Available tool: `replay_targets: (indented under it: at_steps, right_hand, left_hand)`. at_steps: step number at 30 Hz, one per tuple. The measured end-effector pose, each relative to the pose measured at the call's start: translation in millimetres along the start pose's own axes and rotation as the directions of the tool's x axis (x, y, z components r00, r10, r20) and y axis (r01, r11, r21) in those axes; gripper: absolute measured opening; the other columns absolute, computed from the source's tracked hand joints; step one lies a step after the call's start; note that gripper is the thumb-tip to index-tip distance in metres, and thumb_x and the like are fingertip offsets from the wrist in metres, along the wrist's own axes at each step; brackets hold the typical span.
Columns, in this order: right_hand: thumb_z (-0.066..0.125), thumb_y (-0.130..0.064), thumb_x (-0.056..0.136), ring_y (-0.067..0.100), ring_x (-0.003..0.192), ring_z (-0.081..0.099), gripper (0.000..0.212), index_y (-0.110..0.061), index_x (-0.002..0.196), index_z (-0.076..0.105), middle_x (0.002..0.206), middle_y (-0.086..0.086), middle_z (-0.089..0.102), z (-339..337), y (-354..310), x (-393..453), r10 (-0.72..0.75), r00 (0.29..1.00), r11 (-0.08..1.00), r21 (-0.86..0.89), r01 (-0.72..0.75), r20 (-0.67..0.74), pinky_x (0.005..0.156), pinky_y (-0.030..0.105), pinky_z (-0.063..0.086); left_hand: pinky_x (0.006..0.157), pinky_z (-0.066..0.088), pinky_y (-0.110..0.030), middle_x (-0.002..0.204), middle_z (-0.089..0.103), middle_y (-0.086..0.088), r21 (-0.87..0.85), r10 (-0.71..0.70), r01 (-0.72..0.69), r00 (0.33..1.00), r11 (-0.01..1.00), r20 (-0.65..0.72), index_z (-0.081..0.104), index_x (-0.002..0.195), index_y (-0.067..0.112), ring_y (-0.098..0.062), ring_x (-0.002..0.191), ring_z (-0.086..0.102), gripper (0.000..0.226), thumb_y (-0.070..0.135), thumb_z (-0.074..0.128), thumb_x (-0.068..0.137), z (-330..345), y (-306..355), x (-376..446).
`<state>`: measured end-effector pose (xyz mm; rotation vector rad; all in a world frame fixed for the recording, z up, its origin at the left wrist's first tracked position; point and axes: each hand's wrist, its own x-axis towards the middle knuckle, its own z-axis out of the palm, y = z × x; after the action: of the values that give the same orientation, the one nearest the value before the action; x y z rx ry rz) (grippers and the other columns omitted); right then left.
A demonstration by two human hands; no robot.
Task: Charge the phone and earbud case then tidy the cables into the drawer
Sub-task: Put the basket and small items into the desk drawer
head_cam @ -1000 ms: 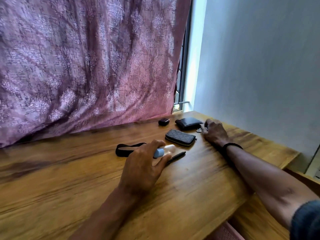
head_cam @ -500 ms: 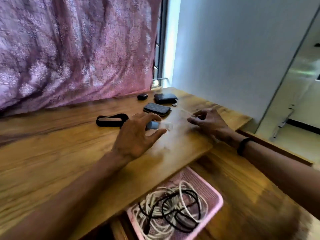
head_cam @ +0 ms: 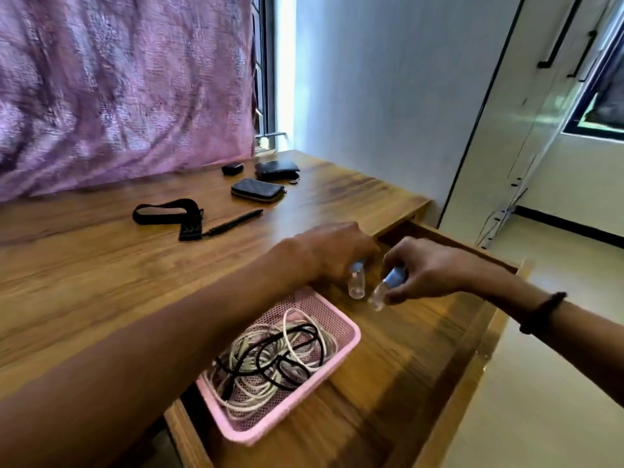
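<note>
Desk (head_cam: pixel 101 282): wood, grained, semi-gloss. Drawer (head_cam: pixel 405 366) below desk edge: same wood, glossy base. Basket (head_cam: pixel 341 319) in drawer was pink plastic mesh, matt; cables (head_cam: pixel 270 359) inside looked smooth rubbery, white & black. Behind desk, curtain (head_cam: pixel 118 79): patterned cloth. Pouch (head_cam: pixel 258 190) on desk: textured, matt.

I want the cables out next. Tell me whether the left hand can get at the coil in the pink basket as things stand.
Probably not right away. The left hand grips a small bottle above the open drawer. The cables lie uncovered in the pink basket just below, so the path looks free once the bottle is set down.
</note>
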<state>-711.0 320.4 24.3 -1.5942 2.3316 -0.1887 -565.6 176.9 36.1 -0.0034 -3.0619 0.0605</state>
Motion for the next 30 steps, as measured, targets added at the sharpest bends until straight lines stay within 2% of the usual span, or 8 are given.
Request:
replay_targets:
  at_steps: [4, 7, 10, 14, 17, 19, 25, 30]
  right_hand:
    - [0.087, -0.045, 0.074, 0.010, 0.086, 0.065, 0.035, -0.036, 0.092, 0.059, 0.103, -0.008, 0.064, 13, -23, -23, 0.101, 0.980, 0.990, -0.117, -0.081, 0.172, 0.068, 0.029, 0.058]
    - [0.083, -0.041, 0.081, 0.010, 0.085, 0.061, 0.035, -0.038, 0.096, 0.052, 0.102, -0.010, 0.057, 11, -43, -56, 0.080, 0.973, 0.992, -0.114, -0.056, 0.217, 0.062, 0.019, 0.050]
    - [0.081, -0.044, 0.081, 0.013, 0.090, 0.063, 0.034, -0.034, 0.108, 0.063, 0.105, -0.008, 0.061, 13, -62, -80, 0.049, 0.968, 0.990, -0.137, -0.015, 0.248, 0.076, 0.029, 0.061]
    - [0.081, -0.049, 0.079, 0.007, 0.092, 0.067, 0.038, -0.039, 0.112, 0.066, 0.105, -0.013, 0.065, 38, -87, -92, -0.133, 0.941, 0.969, -0.160, 0.190, 0.312, 0.078, 0.032, 0.063]
    - [0.083, -0.049, 0.076, 0.005, 0.095, 0.064, 0.047, -0.042, 0.116, 0.061, 0.109, -0.016, 0.061, 65, -103, -92, -0.274, 0.916, 0.940, -0.119, 0.319, 0.293, 0.077, 0.029, 0.061]
    - [0.082, -0.050, 0.077, 0.003, 0.093, 0.061, 0.047, -0.042, 0.117, 0.057, 0.107, -0.018, 0.059, 80, -112, -91, -0.356, 0.898, 0.902, -0.156, 0.402, 0.259, 0.077, 0.027, 0.059]
    - [0.079, -0.050, 0.081, 0.008, 0.093, 0.061, 0.045, -0.035, 0.119, 0.058, 0.107, -0.014, 0.061, 93, -135, -93, -0.447, 0.866, 0.841, -0.226, 0.492, 0.224, 0.083, 0.032, 0.057]
    - [0.081, -0.046, 0.082, 0.007, 0.087, 0.063, 0.044, -0.032, 0.118, 0.060, 0.100, -0.016, 0.061, 98, -142, -90, -0.434, 0.872, 0.857, -0.193, 0.477, 0.225, 0.077, 0.026, 0.056]
  left_hand:
    - [0.070, 0.046, -0.030, 0.096, 0.060, 0.005, 0.030, -0.030, 0.027, 0.991, 0.999, 0.133, 0.069, 0.115, 0.028, -0.024, 0.098, 0.067, 0.040, 0.030, 0.082, 0.078, 2, 26, 3]
    - [0.071, 0.045, -0.031, 0.101, 0.058, 0.006, 0.001, -0.045, 0.045, 0.999, 0.999, 0.012, 0.067, 0.118, 0.026, -0.020, 0.096, 0.062, 0.038, 0.036, 0.077, 0.083, -9, 48, -44]
    - [0.078, 0.047, -0.029, 0.103, 0.051, 0.015, -0.098, -0.075, 0.069, 0.996, 0.993, -0.057, 0.063, 0.118, 0.032, -0.010, 0.098, 0.055, 0.037, 0.048, 0.069, 0.086, -24, 71, -111]
    - [0.081, 0.051, -0.023, 0.102, 0.047, 0.018, -0.217, -0.165, 0.194, 0.976, 0.957, 0.145, 0.059, 0.116, 0.040, -0.004, 0.099, 0.051, 0.034, 0.058, 0.061, 0.087, -21, 94, -187]
    - [0.084, 0.054, -0.028, 0.103, 0.052, 0.017, -0.210, -0.195, 0.257, 0.941, 0.943, 0.276, 0.062, 0.117, 0.036, -0.004, 0.098, 0.055, 0.034, 0.054, 0.068, 0.089, -4, 104, -208]
    - [0.078, 0.047, -0.019, 0.105, 0.054, 0.016, -0.209, -0.199, 0.279, 0.920, 0.937, 0.338, 0.060, 0.119, 0.034, -0.004, 0.098, 0.055, 0.032, 0.049, 0.068, 0.092, 5, 108, -211]
    - [0.080, 0.047, -0.031, 0.109, 0.061, 0.005, -0.031, -0.290, 0.311, 0.912, 0.950, 0.290, 0.061, 0.121, 0.025, -0.014, 0.093, 0.058, 0.038, 0.045, 0.071, 0.091, 17, 110, -202]
    - [0.077, 0.039, -0.029, 0.111, 0.062, 0.007, -0.004, -0.310, 0.329, 0.896, 0.944, 0.318, 0.062, 0.122, 0.027, -0.010, 0.086, 0.050, 0.046, 0.053, 0.075, 0.085, 20, 106, -196]
